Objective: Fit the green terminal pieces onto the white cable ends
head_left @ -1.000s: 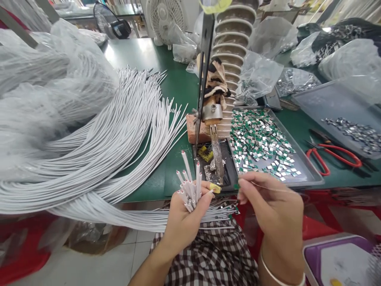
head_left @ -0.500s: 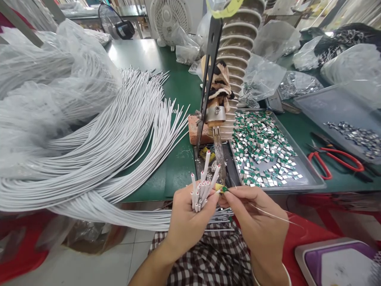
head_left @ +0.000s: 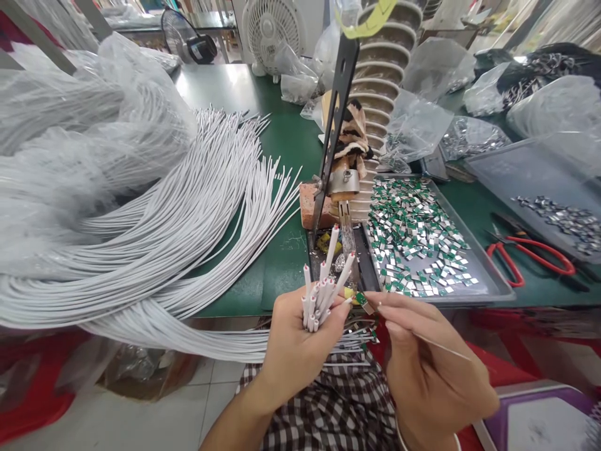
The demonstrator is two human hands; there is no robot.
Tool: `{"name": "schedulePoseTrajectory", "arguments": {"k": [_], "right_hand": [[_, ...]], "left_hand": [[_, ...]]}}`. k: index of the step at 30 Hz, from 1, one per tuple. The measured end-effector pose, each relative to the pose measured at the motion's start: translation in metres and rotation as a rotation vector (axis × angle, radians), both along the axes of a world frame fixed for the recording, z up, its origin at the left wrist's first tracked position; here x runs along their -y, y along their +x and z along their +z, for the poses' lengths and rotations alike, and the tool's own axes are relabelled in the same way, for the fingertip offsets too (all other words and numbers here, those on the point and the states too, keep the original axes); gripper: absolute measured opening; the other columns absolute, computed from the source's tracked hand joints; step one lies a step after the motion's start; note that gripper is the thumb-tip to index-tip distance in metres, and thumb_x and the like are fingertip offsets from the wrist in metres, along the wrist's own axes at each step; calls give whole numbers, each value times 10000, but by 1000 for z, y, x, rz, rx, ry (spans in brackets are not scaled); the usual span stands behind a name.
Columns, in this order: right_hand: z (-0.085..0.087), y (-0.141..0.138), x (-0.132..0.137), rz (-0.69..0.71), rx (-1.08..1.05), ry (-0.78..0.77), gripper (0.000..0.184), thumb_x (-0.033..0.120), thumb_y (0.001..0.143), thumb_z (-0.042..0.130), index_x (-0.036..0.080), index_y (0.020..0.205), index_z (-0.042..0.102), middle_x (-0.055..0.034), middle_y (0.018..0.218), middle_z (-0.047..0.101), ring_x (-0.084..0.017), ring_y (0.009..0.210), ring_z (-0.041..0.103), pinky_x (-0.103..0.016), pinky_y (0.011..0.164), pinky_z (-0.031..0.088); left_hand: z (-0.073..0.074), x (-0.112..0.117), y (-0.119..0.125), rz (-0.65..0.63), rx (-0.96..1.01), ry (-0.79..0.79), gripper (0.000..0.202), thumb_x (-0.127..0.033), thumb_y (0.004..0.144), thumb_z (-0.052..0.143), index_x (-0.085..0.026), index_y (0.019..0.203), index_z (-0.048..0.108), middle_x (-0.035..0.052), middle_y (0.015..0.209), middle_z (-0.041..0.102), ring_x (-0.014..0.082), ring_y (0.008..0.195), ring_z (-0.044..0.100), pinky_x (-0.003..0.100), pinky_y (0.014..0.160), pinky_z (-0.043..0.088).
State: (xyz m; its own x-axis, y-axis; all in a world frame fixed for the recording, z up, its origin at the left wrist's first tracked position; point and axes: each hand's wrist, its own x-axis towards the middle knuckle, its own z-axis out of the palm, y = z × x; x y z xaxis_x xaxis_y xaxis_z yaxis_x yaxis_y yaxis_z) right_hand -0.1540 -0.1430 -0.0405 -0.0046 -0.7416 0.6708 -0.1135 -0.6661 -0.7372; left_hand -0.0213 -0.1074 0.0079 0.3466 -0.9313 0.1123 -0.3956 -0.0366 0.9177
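Note:
My left hand [head_left: 295, 351] is closed round a bundle of white cables [head_left: 323, 294], whose cut ends with reddish cores point upward. By its fingertips is a small green circuit board [head_left: 362, 299] with a silver connector end, next to a yellow patch [head_left: 348, 293]. Whether the board is joined to a cable, I cannot tell. My right hand [head_left: 432, 363] pinches a thin solder wire [head_left: 448, 351], its index fingertip close to the board. Just beyond both hands, a soldering iron [head_left: 345, 181] is clamped tip-down to a black metal bracket [head_left: 335, 106].
A tray [head_left: 488, 275] of loose green boards lies right of the iron, with red-handled pliers [head_left: 539, 250] beyond it. Long white cables [head_left: 188, 232] cover the left side. A brick [head_left: 310, 205] and a ribbed duct [head_left: 382, 81] stand by the iron.
My right hand has moved right and its fingers have drawn back from the board, which now shows its silver end. My left hand has barely moved.

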Motion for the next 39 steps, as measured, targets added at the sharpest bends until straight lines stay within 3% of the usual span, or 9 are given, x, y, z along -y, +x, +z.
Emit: {"name": "schedulePoseTrajectory", "arguments": {"k": [13,20,25,29,34,39], "right_hand": [[9,0,3,60,-64,0,262,-19,784,633,143,981,695,-44,1036,628,-51,983,635,-173,883,539],[6,-6,4,214,-5,107,222,29,873,503,167,981,638,-36,984,626,-70,979,620,-212,849,527],[6,-3,9,112,-184,224,125,75,888,532,171,838,595,45,739,591,15,680,543,-103,648,439],[5,-2,9,95,-223,176,123,37,827,596,160,834,592,39,777,599,8,725,554,-110,702,460],[5,-1,7,87,-267,218,94,71,860,574,151,824,607,39,743,604,14,686,547,-98,667,453],[3,0,6,104,-276,128,166,44,870,541,153,943,642,11,893,668,3,827,623,-90,773,502]], "left_hand": [[5,7,3,-74,-109,-15,245,-180,856,559,-104,628,604,-3,739,671,14,665,591,68,664,487],[-1,-1,1,-69,-131,-1,219,-173,857,582,-108,649,608,-5,772,689,17,660,599,86,651,483],[-6,-2,7,-169,-1,24,154,-229,886,593,-141,789,674,3,919,658,29,826,597,105,757,467],[-8,-1,11,-216,20,115,227,-272,918,552,-125,766,634,14,848,616,38,790,558,130,713,430],[-8,-4,12,-251,66,154,273,-329,930,533,-124,788,646,30,844,590,59,794,537,158,744,438],[-10,-2,10,-221,-88,227,280,-289,903,541,-98,704,583,57,820,635,104,793,584,204,765,473]]}}
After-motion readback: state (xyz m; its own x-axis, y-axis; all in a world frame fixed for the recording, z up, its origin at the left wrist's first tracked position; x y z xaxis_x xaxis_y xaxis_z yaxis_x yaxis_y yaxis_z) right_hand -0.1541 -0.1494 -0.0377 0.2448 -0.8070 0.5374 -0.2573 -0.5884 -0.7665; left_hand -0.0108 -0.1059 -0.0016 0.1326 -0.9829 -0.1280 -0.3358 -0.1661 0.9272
